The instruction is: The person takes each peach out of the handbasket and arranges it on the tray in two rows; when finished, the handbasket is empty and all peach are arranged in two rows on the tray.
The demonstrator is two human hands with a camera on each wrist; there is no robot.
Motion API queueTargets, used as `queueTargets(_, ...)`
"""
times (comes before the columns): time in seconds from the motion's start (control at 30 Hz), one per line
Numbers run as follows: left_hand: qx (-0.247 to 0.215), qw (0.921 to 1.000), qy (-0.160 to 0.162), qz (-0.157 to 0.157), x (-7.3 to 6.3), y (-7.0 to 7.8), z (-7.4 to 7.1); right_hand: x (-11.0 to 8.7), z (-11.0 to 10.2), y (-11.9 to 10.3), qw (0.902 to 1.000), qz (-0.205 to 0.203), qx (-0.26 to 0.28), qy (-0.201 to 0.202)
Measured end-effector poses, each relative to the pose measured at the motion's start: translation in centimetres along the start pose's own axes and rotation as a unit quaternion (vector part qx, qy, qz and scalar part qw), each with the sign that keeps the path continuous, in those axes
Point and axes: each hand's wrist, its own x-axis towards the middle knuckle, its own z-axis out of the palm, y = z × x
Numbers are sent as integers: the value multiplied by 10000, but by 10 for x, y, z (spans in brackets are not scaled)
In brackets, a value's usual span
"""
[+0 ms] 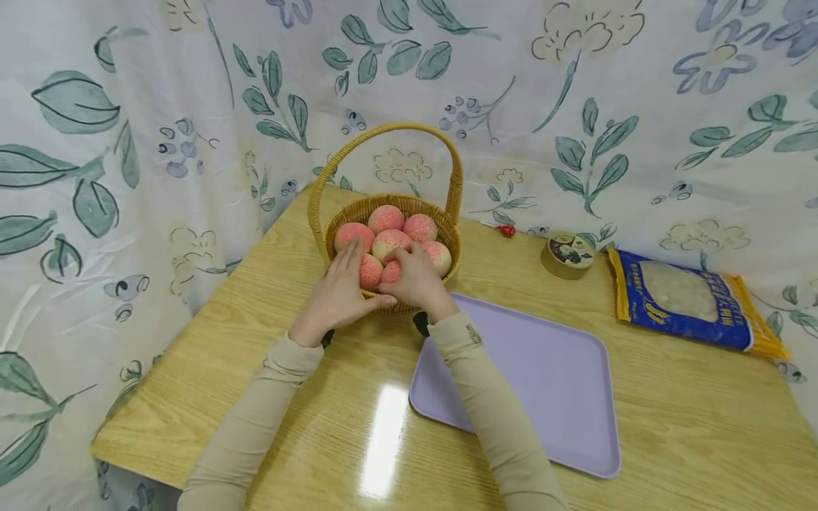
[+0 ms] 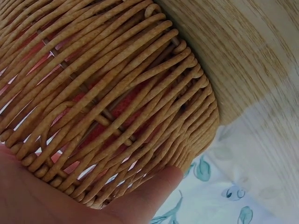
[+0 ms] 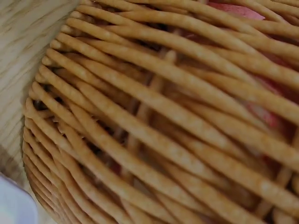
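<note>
A yellow-brown wicker basket [image 1: 415,306] with a tall arched handle stands toward the back of the table. Several pink-and-cream peaches [image 1: 386,218] lie in it. At the basket's front, my right hand [image 1: 417,278] curls its fingers over a peach [image 1: 391,271], partly hidden under them. My left hand [image 1: 339,294] rests over the basket's left front side, its fingers extended onto the peaches and its thumb pointing right. The left wrist view shows part of that hand against the woven wall [image 2: 117,102]. In the right wrist view, only the weave [image 3: 163,112] fills the picture, with pink showing through.
A light purple tray [image 1: 543,383] lies right of the basket, under my right forearm. Behind it are a small red-headed lollipop-like thing [image 1: 507,231], a round tin [image 1: 567,255] and a blue-and-yellow bag [image 1: 696,298]. A floral curtain [image 1: 511,85] borders the wooden table [image 1: 332,426].
</note>
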Motion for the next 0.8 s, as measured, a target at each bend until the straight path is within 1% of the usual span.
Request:
queueTargets(0.07, -7, 10000, 2, 12, 1, 1, 0, 1, 0, 3, 9997, -40, 211, 100)
queueTargets(0.17, 2, 10000, -27, -9, 1, 1, 1, 1, -2, 7, 9974, -104, 675, 212)
queueTargets(0.33, 31, 10000, -30, -19, 1, 1, 1, 0, -8, 12, 9883, -240, 1435, 454)
queueTargets(0.43, 37, 10000, -16, 1, 1, 1, 1, -2, -12, 13, 9825, -186, 1780, 517)
queueTargets(0.57, 43, 10000, -28, -15, 1, 1, 0, -5, -15, 14, 9773, -4, 2077, 426)
queueTargets(0.7, 51, 10000, -12, -13, 1, 0, 1, -5, -15, 16, 9734, 4, 2257, 402)
queueTargets(0.8, 23, 10000, 27, 36, -1, -2, 2, -5, -13, 17, 9683, -28, 2449, 492)
